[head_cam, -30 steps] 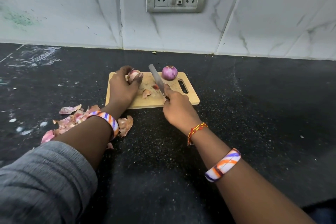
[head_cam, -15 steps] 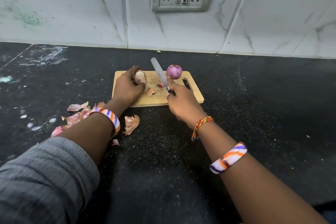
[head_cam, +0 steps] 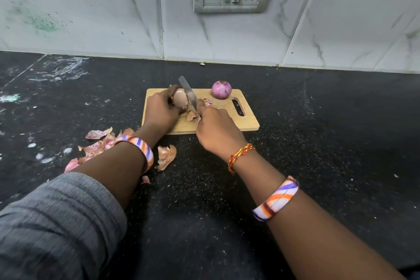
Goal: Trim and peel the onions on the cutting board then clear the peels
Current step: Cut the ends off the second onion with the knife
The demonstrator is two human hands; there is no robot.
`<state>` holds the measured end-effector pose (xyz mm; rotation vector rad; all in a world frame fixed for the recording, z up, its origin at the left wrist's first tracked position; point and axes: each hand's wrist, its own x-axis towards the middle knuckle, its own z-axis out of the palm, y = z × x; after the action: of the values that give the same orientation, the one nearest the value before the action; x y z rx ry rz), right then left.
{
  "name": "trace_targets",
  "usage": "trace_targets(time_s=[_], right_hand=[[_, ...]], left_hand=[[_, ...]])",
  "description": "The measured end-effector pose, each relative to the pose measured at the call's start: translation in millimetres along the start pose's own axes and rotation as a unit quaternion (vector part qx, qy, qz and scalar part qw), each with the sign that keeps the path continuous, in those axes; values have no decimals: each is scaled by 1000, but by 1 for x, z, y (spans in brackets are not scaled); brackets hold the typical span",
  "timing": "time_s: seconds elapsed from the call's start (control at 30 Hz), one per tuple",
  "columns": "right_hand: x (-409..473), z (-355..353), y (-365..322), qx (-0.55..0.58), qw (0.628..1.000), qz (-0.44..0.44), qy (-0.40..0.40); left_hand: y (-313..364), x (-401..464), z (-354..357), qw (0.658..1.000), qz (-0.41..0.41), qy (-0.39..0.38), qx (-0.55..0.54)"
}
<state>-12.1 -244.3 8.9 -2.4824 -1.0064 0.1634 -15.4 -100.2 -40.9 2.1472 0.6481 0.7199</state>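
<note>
My left hand [head_cam: 160, 110] pins the unpeeled onion [head_cam: 180, 98] on the cutting board [head_cam: 246, 120]; my right hand [head_cam: 217, 129] is closed round the knife [head_cam: 188, 93]. I'd trim only the tip (fingers tucked clear), blade just beside it.

Black counter [head_cam: 318, 166]: cutting board [head_cam: 247, 124], peels [head_cam: 97, 145]

Purple onion [head_cam: 221, 90]; tan cutting board [head_cam: 247, 124]; black speckled counter [head_cam: 318, 143].
</note>
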Motion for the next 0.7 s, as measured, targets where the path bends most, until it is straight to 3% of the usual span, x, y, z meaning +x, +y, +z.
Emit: trace_targets(time_s=[0.37, 0.7], right_hand=[[9, 0, -11, -105, 994, -7, 7], [1, 18, -7, -171, 984, -34, 41]], left_hand=[[-2, 2, 3, 998, 49, 2, 30], [-8, 7, 6, 998, 46, -13, 31]])
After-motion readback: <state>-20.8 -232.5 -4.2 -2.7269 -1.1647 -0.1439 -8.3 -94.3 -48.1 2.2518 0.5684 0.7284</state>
